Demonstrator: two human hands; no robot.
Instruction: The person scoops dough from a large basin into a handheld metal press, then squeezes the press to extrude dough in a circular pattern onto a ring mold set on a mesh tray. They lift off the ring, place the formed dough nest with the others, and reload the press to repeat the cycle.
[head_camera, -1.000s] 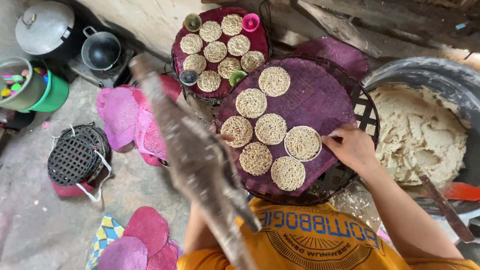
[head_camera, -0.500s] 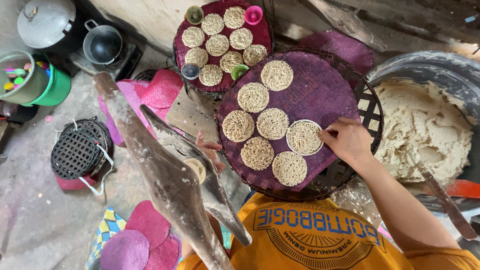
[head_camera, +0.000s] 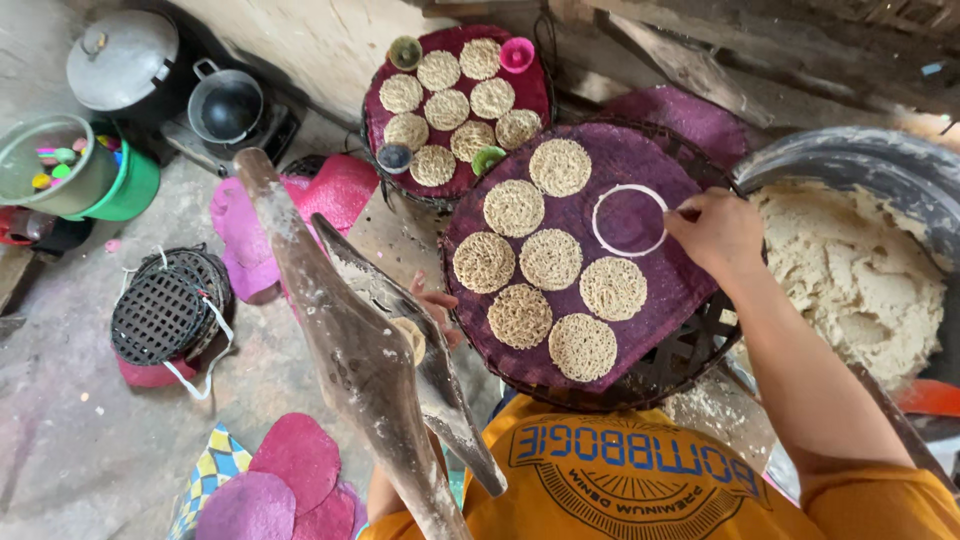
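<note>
Fingertips of the right hand (head_camera: 718, 232) pinch the rim of a white ring mould (head_camera: 629, 220) lying flat on the purple cloth (head_camera: 640, 160) just left of that hand, while the left hand (head_camera: 432, 308), mostly hidden, grips the wooden press (head_camera: 360, 350).

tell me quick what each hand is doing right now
Left hand: mostly hidden behind the flour-dusted wooden press; grip cannot be told.
Right hand: fingers closed on the white ring, set on the purple cloth.

On the near purple tray (head_camera: 690, 310) lie six noodle discs (head_camera: 551, 259) and one white ring (head_camera: 629, 220); the far tray (head_camera: 375, 110) behind it holds seven discs and four small cups (head_camera: 517, 54).
</note>
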